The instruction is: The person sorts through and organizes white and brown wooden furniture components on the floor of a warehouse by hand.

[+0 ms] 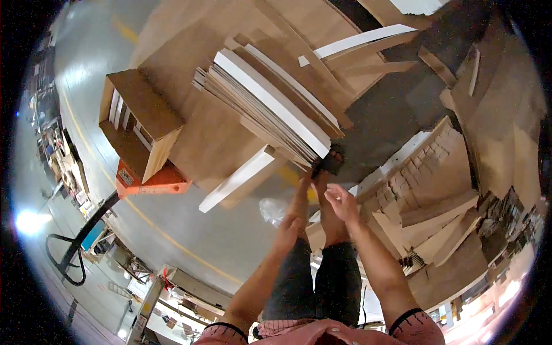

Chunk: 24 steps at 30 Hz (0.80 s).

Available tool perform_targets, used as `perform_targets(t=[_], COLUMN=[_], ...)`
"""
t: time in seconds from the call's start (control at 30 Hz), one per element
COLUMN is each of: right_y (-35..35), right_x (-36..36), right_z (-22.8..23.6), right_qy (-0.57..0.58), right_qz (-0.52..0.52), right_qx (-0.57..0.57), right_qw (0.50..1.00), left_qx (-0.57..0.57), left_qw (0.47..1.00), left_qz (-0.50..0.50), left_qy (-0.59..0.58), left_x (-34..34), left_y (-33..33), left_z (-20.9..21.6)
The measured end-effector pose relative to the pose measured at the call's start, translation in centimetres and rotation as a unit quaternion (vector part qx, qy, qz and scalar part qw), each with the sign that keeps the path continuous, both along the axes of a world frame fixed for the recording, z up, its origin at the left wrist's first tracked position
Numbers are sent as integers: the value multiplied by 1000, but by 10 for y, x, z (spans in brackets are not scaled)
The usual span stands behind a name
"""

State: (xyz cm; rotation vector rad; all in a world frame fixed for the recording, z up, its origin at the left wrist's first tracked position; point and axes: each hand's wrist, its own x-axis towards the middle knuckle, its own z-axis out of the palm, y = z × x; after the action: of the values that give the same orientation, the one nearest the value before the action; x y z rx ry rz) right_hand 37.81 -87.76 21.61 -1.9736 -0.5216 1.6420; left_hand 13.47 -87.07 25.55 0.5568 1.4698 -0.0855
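Observation:
My right hand point(343, 202) hangs in front of my right leg, fingers loosely bent and apart, with nothing seen in them. Beside my left leg is my left hand point(290, 228); its fingers are partly hidden and I see nothing held. Just beyond my feet lies a stack of long, narrow cardboard strips point(259, 115), some white and some brown, on a large brown cardboard sheet point(198, 123). A separate white strip point(238, 178) rests to the left of my hands. Neither hand touches the stack.
At the left, an open brown cardboard box point(144, 103) stands over an orange pallet jack point(152, 179) with a black handle point(89, 227). Scrap cardboard point(431, 172) is heaped at the right. Clear plastic point(271, 211) lies near my left leg. Loose strips point(362, 43) lie at the far side.

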Motion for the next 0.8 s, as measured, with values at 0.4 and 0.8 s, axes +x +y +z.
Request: perform_targets(t=[0.4,0.8], right_y=[86,111], right_x=[-47,-102], right_z=[-102,-165], right_qy=[-157,-312], right_qz=[124,215], right_qx=[96,37], right_qw=[975,925], left_qx=[206,-40], left_qw=[973,889], left_qz=[8,455], left_qy=[-107,35], left_x=[46,57], left_y=[91,139], left_z=[-150,-241])
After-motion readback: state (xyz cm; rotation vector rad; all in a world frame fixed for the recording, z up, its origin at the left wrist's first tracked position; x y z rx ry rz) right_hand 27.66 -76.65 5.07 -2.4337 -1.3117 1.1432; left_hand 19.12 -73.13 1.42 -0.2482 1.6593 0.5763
